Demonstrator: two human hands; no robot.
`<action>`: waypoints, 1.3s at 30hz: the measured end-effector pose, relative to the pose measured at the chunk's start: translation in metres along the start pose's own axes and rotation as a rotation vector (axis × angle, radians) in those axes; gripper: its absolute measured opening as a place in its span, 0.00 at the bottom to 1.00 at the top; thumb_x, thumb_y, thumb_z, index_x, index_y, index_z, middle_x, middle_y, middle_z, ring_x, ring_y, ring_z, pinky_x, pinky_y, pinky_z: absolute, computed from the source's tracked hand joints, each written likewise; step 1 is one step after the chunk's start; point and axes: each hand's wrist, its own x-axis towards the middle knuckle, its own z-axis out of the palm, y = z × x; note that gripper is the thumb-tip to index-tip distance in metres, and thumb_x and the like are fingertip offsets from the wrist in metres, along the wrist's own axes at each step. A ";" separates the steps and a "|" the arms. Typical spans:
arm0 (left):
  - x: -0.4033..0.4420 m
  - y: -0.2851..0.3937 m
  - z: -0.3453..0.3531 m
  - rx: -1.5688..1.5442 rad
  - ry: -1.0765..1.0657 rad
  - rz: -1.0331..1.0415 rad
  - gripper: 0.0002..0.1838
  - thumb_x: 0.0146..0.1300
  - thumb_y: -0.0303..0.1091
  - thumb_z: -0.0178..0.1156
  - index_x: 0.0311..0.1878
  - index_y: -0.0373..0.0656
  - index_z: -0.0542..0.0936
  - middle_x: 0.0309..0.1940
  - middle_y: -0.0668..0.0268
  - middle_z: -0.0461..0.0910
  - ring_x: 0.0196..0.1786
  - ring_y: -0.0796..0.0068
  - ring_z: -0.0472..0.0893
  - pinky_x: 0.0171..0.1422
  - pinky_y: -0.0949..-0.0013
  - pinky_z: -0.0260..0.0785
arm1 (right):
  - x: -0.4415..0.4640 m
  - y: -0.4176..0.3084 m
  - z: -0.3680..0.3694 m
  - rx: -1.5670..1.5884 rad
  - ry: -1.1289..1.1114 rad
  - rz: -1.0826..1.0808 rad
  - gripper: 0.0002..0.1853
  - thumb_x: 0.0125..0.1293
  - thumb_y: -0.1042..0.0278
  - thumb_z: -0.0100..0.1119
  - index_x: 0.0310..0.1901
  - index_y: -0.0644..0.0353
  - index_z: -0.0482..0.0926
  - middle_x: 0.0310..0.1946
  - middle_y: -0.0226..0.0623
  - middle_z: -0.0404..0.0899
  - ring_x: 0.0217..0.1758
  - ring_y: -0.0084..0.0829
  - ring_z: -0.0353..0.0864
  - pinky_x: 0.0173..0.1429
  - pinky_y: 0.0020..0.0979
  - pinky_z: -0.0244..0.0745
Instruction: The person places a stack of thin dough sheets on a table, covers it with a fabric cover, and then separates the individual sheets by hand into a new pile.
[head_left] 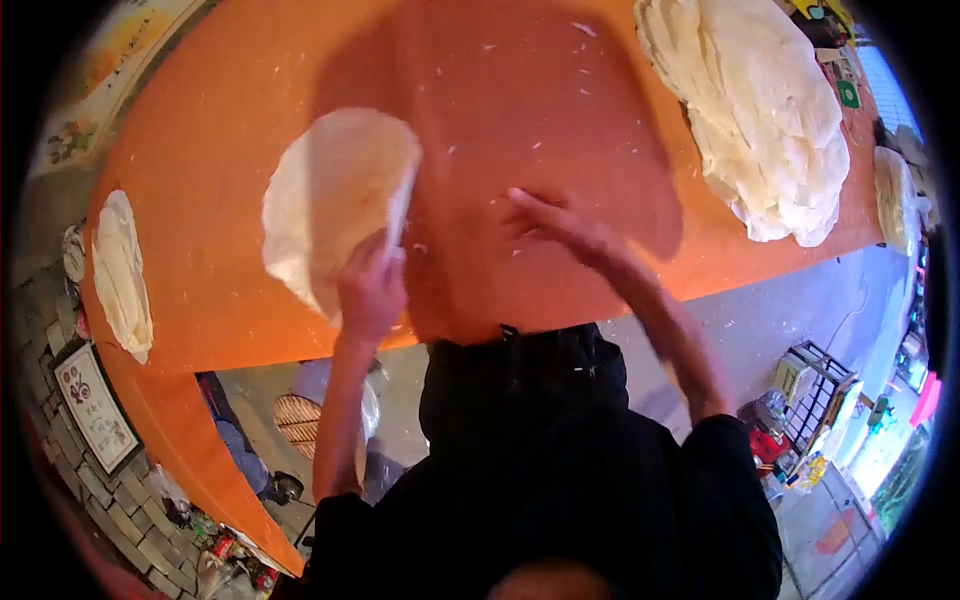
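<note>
A thin, pale round sheet [325,200] lies on the orange tabletop [220,130], left of centre. Its right edge is lifted a little, where my left hand [374,288] pinches it near the lower right. My right hand [545,218] hovers over the orange surface to the right of the sheet, fingers apart and holding nothing. A large pile of similar pale sheets [755,120] rests at the right side of the table. Another folded or stacked pale piece [122,275] is at the far left edge.
Small white scraps dot the tabletop. A black wire rack [815,400] stands on the floor at lower right. A clear plastic bag [895,200] is by the table's right end. Below the table at left is a round woven item [297,420]; a framed sign [95,407] leans farther left.
</note>
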 end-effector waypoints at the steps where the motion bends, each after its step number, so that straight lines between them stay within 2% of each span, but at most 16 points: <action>1: -0.005 0.007 0.004 -0.018 -0.011 0.067 0.14 0.62 0.28 0.58 0.50 0.35 0.80 0.51 0.49 0.79 0.52 0.46 0.78 0.54 0.55 0.73 | 0.013 0.010 0.024 0.117 -0.014 0.059 0.29 0.68 0.47 0.60 0.58 0.66 0.74 0.44 0.40 0.82 0.43 0.31 0.83 0.46 0.31 0.80; 4: -0.018 0.019 0.018 -0.049 -0.043 0.237 0.15 0.62 0.32 0.59 0.50 0.35 0.80 0.52 0.47 0.77 0.53 0.44 0.78 0.56 0.55 0.73 | 0.046 0.034 0.065 0.522 -0.132 0.169 0.27 0.68 0.49 0.60 0.57 0.64 0.75 0.44 0.40 0.82 0.44 0.33 0.83 0.47 0.32 0.80; 7: -0.035 0.013 0.020 -0.078 -0.058 0.224 0.17 0.62 0.36 0.61 0.50 0.35 0.80 0.54 0.43 0.75 0.54 0.41 0.76 0.58 0.53 0.72 | 0.062 0.053 0.071 0.332 -0.103 0.076 0.24 0.65 0.52 0.61 0.54 0.62 0.77 0.39 0.36 0.80 0.35 0.30 0.79 0.38 0.29 0.74; 10: -0.051 0.006 0.027 -0.214 -0.089 0.161 0.20 0.62 0.40 0.60 0.51 0.35 0.79 0.56 0.40 0.72 0.56 0.39 0.75 0.59 0.50 0.71 | 0.064 0.069 0.072 0.063 0.071 -0.437 0.22 0.63 0.56 0.60 0.51 0.66 0.79 0.38 0.39 0.82 0.33 0.33 0.79 0.36 0.34 0.74; 14: -0.047 -0.005 0.015 -0.202 0.018 0.201 0.19 0.67 0.38 0.54 0.54 0.33 0.76 0.57 0.39 0.72 0.56 0.37 0.74 0.61 0.49 0.69 | 0.007 -0.065 0.014 -0.477 0.340 -0.417 0.15 0.61 0.59 0.63 0.42 0.61 0.84 0.39 0.38 0.84 0.42 0.24 0.81 0.42 0.30 0.77; 16: -0.042 -0.013 0.011 -0.078 0.077 0.289 0.19 0.69 0.36 0.52 0.56 0.32 0.74 0.58 0.40 0.72 0.58 0.38 0.73 0.63 0.50 0.68 | -0.056 -0.158 -0.008 -0.775 0.656 -0.245 0.10 0.61 0.62 0.63 0.37 0.59 0.86 0.30 0.32 0.85 0.31 0.24 0.82 0.36 0.30 0.78; 17: -0.040 -0.021 0.008 0.028 0.114 0.374 0.19 0.69 0.36 0.51 0.57 0.32 0.74 0.58 0.41 0.72 0.59 0.39 0.73 0.64 0.51 0.67 | -0.046 -0.165 -0.066 -0.985 0.825 -0.705 0.10 0.61 0.61 0.64 0.35 0.60 0.86 0.25 0.32 0.84 0.27 0.25 0.82 0.33 0.31 0.78; 18: -0.042 -0.026 0.007 0.139 0.153 0.451 0.20 0.70 0.35 0.50 0.58 0.31 0.73 0.58 0.41 0.72 0.60 0.40 0.72 0.65 0.51 0.67 | -0.083 -0.208 -0.091 -1.034 0.863 -0.624 0.09 0.59 0.62 0.66 0.35 0.58 0.86 0.26 0.34 0.85 0.29 0.26 0.84 0.34 0.33 0.79; 19: -0.045 -0.029 0.006 0.067 0.113 0.316 0.20 0.70 0.35 0.50 0.59 0.32 0.73 0.59 0.42 0.72 0.61 0.41 0.72 0.66 0.52 0.66 | -0.112 -0.239 -0.123 -1.308 0.967 -0.840 0.11 0.59 0.63 0.64 0.42 0.54 0.85 0.29 0.41 0.86 0.31 0.34 0.86 0.36 0.40 0.80; 20: -0.049 -0.030 0.006 0.001 0.072 0.179 0.20 0.70 0.35 0.50 0.60 0.32 0.72 0.59 0.42 0.72 0.62 0.42 0.71 0.67 0.52 0.65 | -0.127 -0.278 -0.171 -0.675 0.627 -1.045 0.09 0.64 0.73 0.54 0.41 0.66 0.80 0.20 0.48 0.77 0.25 0.42 0.79 0.34 0.40 0.74; 21: -0.050 -0.029 0.007 -0.065 0.031 0.043 0.21 0.71 0.35 0.49 0.60 0.32 0.72 0.59 0.42 0.72 0.63 0.43 0.70 0.68 0.53 0.64 | -0.148 -0.307 -0.190 -0.411 0.531 -1.295 0.10 0.65 0.71 0.53 0.43 0.64 0.80 0.21 0.47 0.78 0.26 0.42 0.81 0.32 0.41 0.74; 23: -0.048 -0.017 0.009 -0.016 0.022 0.047 0.21 0.70 0.36 0.50 0.61 0.32 0.72 0.60 0.43 0.72 0.64 0.44 0.70 0.69 0.53 0.64 | -0.208 -0.320 -0.119 -1.639 1.453 -1.143 0.10 0.65 0.70 0.51 0.43 0.61 0.80 0.21 0.46 0.78 0.25 0.41 0.80 0.30 0.41 0.74; 26: -0.042 -0.008 0.033 0.014 0.001 0.112 0.23 0.68 0.36 0.52 0.61 0.32 0.72 0.62 0.44 0.70 0.64 0.44 0.70 0.69 0.53 0.63 | -0.225 -0.325 -0.192 -2.000 1.731 -0.891 0.09 0.65 0.69 0.54 0.42 0.57 0.81 0.21 0.47 0.79 0.25 0.41 0.81 0.30 0.42 0.74; 31: -0.013 0.059 0.089 -0.028 0.014 0.069 0.25 0.66 0.38 0.55 0.62 0.31 0.72 0.65 0.44 0.67 0.66 0.43 0.67 0.71 0.51 0.59 | -0.182 -0.234 -0.346 -1.788 1.448 -0.265 0.19 0.61 0.62 0.60 0.55 0.50 0.78 0.37 0.51 0.84 0.40 0.53 0.84 0.45 0.50 0.79; 35: 0.009 0.105 0.139 0.217 0.040 0.101 0.26 0.67 0.40 0.55 0.62 0.32 0.72 0.65 0.43 0.66 0.69 0.42 0.64 0.73 0.49 0.56 | -0.125 -0.087 -0.490 -1.617 1.059 -0.533 0.25 0.58 0.51 0.61 0.56 0.50 0.75 0.44 0.50 0.79 0.49 0.48 0.80 0.50 0.51 0.75; 39: 0.014 0.128 0.187 0.410 0.184 0.085 0.27 0.66 0.41 0.55 0.65 0.34 0.70 0.66 0.42 0.64 0.72 0.41 0.60 0.74 0.46 0.53 | -0.146 -0.082 -0.428 -1.483 1.272 -0.500 0.34 0.59 0.45 0.59 0.61 0.59 0.69 0.50 0.52 0.70 0.55 0.55 0.70 0.54 0.56 0.67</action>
